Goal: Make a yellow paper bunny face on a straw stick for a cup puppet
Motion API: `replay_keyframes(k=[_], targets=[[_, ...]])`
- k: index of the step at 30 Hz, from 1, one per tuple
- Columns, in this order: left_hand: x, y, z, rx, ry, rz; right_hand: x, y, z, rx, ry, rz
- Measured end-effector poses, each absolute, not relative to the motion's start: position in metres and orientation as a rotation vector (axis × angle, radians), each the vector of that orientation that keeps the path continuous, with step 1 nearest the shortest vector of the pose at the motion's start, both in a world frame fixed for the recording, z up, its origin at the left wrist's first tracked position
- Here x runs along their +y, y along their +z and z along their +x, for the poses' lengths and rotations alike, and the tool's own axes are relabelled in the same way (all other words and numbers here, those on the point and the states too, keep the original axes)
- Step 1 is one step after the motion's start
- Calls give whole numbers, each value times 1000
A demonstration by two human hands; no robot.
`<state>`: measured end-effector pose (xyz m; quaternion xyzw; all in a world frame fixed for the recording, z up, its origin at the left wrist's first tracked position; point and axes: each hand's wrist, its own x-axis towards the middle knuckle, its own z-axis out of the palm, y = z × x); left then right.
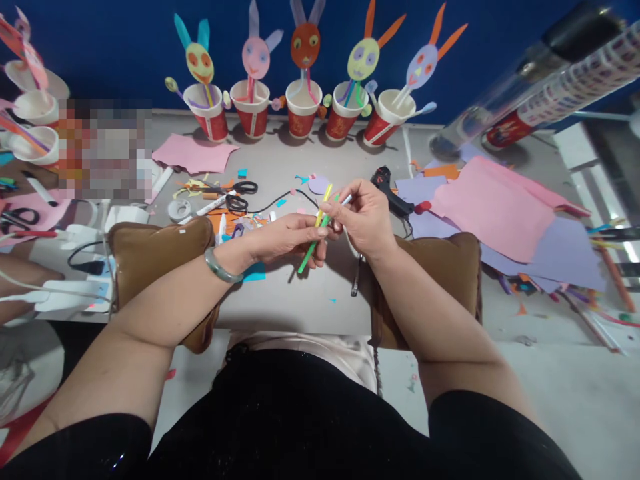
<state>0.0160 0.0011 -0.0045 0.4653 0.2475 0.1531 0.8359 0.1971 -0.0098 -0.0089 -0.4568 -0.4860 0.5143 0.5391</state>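
The step in hand appears to be bringing slim sticks together and adjusting how they sit against one another. The left hand (pixel 295 239) holds a slim bright-green plastic straw (pixel 308 256) and a thin yellow plastic straw (pixel 325 197), its fingers closed narrowly around them. The right hand (pixel 367 217) has thumb and fingertips pinched on a slim pale stick (pixel 348 199) beside their upper ends; how far the pieces touch there is hidden. All three are above the front of the grey counter (pixel 295 310), between two brown padded cushions (pixel 160 257). The next move seems to call for a steady left grip and a small, precise adjustment by the right fingers, without bending the straws. A black glue gun (pixel 391 193) lies near the right hand, and black-handled scissors (pixel 240 193) lie beyond the left.
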Motion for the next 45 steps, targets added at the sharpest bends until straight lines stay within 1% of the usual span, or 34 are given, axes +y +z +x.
replay_keyframes(k=[3,10,13,21,34,41,45], targets=[[1,-6,16,516,310,978,-9,-10,196,-1150,1246,-1071],[2,-5,15,495,333,945,-4,-7,197,-1030,1469,-990],[2,-4,15,480,322,944,-5,-4,197,-1054,1500,-987],[1,-5,15,494,293,921,-9,-3,198,-1181,1372,-997],[0,-5,19,565,369,885,-10,-12,201,-1547,1032,-1058],[0,-5,18,534,366,883,-13,-9,199,-1510,1078,-1076],[1,-3,16,532,384,916,-12,-9,199,-1428,1199,-1045]])
